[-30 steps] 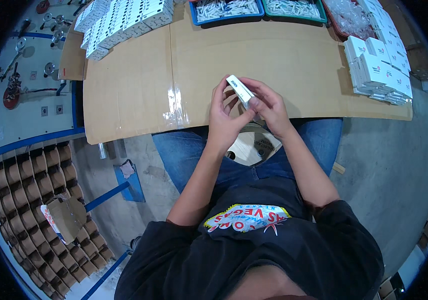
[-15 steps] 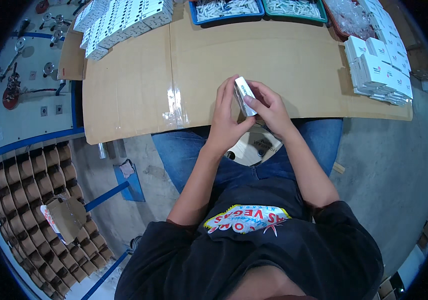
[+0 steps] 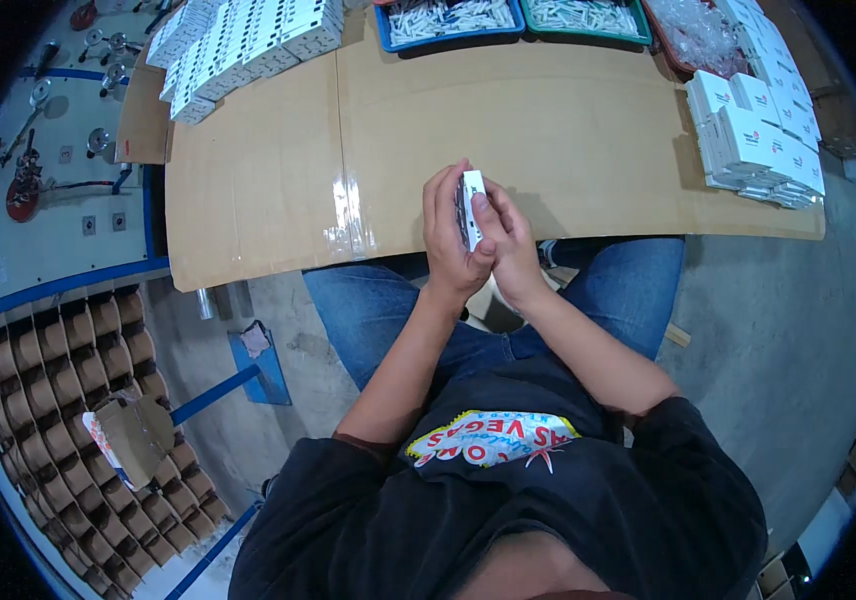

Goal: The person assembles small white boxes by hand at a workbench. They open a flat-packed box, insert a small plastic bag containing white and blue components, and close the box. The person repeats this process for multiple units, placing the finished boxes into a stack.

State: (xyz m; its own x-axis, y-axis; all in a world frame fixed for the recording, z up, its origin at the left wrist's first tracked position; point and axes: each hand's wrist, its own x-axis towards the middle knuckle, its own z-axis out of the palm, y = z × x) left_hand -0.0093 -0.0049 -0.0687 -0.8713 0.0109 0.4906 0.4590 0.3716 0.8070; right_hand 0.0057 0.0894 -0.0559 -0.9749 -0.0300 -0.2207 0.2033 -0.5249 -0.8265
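Note:
A small white box (image 3: 472,205) stands on edge between my palms, over the near edge of the cardboard-covered table. My left hand (image 3: 446,235) is closed along its left side, fingers pointing up and away. From the right, my right hand (image 3: 511,240) grips it, the thumb lying on the narrow white side that faces up. Small dark marks show on that side. A dark strip is visible along the box's left, next to my left fingers. The broad sides of the box are hidden by my hands.
White boxes with dark marks (image 3: 248,45) are stacked at the far left, more white boxes (image 3: 763,135) at the right. Along the back stand a blue tray (image 3: 453,45) and a green tray (image 3: 588,38) of small white pieces, beside a reddish tray of clear plastic (image 3: 693,35).
Both hands have drawn closer together around the white box. The box has shifted slightly left and nearer me, and turned more upright in the picture.

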